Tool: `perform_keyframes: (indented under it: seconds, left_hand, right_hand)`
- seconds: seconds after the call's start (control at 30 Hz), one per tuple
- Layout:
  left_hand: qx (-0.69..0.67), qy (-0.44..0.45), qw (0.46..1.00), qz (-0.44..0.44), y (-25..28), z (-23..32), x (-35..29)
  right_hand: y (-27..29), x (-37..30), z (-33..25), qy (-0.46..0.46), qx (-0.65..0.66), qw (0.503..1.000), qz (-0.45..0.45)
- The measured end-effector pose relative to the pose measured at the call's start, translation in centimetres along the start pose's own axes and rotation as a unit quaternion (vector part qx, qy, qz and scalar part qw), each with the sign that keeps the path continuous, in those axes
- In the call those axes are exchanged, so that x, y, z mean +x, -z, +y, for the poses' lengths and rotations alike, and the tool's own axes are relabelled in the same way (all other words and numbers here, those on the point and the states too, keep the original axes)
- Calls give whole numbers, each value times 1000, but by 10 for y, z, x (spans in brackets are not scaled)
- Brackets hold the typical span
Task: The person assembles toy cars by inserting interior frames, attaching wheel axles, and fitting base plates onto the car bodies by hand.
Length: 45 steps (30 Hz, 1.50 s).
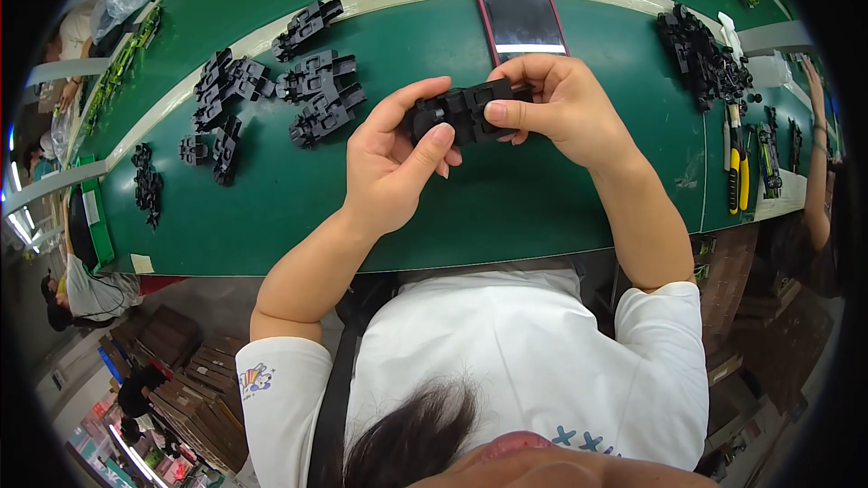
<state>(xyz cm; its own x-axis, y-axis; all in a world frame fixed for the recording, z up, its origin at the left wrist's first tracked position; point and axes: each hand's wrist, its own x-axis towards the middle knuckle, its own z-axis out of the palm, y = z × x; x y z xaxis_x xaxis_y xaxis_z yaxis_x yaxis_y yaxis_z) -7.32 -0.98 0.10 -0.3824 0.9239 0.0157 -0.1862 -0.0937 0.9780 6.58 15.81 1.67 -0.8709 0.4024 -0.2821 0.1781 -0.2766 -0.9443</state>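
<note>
Above the green tabletop I hold a black plastic toy-car chassis [461, 115] between both hands. My left hand [393, 140] grips its left end, with the thumb pressed along the near side and the fingers behind. Around the right end wraps my right hand [561, 113], its thumb flat on top of the part. The fingers hide both ends of the chassis. To the left lie similar black chassis parts [321, 90] in a loose group. Beyond my right hand rests a phone [522, 20] with a red case.
More black parts [220, 90] and a thin cluster of small black pieces [146, 185] lie farther left. At the right are a heap of black parts [701, 54] and a yellow-and-black cutter [739, 172]. Another person's arm [816, 154] reaches in at the far right.
</note>
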Motion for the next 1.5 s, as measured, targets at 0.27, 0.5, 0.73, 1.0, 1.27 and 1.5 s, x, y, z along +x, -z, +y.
perform_keyframes:
  seconds: [0.27,0.5,0.73,1.0,1.27,1.5]
  left_hand:
    - [-66,17,998,5,4,-1,6]
    - [-64,62,996,17,9,5,3]
    - [312,-125,941,-24,6,8,7]
    - [388,-283,864,154,44,31,7]
    - [514,-189,691,472,226,45,-35]
    - [511,-53,676,528,312,5,-68]
  right_hand:
    - [1,1,0,25,47,999,-4]
    - [-4,7,3,42,1,999,7]
    - [3,-5,6,32,-32,999,28]
    - [8,9,4,135,41,978,153]
    - [11,12,24,153,-34,982,109]
    - [8,14,29,154,-32,985,71]
